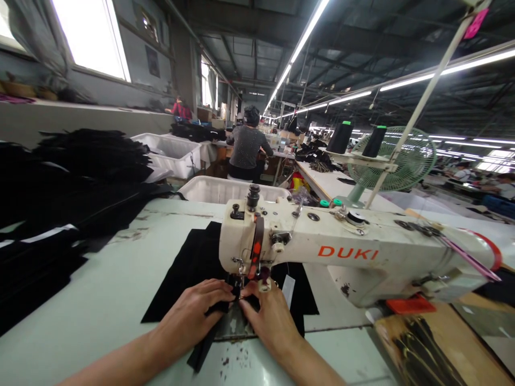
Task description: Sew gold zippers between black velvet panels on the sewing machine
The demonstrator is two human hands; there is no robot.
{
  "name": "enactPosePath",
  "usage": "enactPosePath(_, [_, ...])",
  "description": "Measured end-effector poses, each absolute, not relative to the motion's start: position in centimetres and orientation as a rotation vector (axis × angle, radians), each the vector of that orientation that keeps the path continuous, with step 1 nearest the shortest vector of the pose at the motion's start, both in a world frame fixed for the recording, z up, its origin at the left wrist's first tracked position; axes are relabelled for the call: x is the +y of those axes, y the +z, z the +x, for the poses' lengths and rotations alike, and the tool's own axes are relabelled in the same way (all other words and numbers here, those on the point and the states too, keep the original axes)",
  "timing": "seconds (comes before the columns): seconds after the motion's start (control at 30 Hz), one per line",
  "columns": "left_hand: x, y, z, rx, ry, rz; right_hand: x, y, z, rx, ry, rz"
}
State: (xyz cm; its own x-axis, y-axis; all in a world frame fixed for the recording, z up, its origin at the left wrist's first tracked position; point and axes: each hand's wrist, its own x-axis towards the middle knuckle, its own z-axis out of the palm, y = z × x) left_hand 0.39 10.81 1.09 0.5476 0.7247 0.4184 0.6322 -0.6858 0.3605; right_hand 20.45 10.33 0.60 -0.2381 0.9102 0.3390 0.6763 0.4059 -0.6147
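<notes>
L hand [193,316] & R hand [269,316] fingers flat, uncurled on black fabric [181,273]; tips by needle

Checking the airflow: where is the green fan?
The green fan stands upper right, behind the sewing machine, beside two thread cones.

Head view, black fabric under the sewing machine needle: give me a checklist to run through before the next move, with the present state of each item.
1. Left hand flat on the black fabric piece, beside the needle area: ok.
2. Right hand on the fabric, fingertips close under the white DUKI sewing machine head: ok, but close.
3. Fingers clear of the needle: cannot tell, the machine head hides it.
4. Fabric lying flat on the pale green table: ok.
5. White tag beside the right hand, free of the seam: cannot tell.
6. Stack of black fabric at left apart from the work: ok.
</notes>
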Motion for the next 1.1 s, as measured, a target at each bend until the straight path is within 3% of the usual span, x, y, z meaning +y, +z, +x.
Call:
enactPosePath(0.77, [10.7,1.2,0.4,0.844,0.904,2.880,10.0,0.7,20.9,-2.020,0.366,-1.344])
enactPosePath(1.1, [11.6,2.1,0.6,0.822,0.840,2.974,11.2,-1.0,21.3,-2.139,-0.034,-1.337])
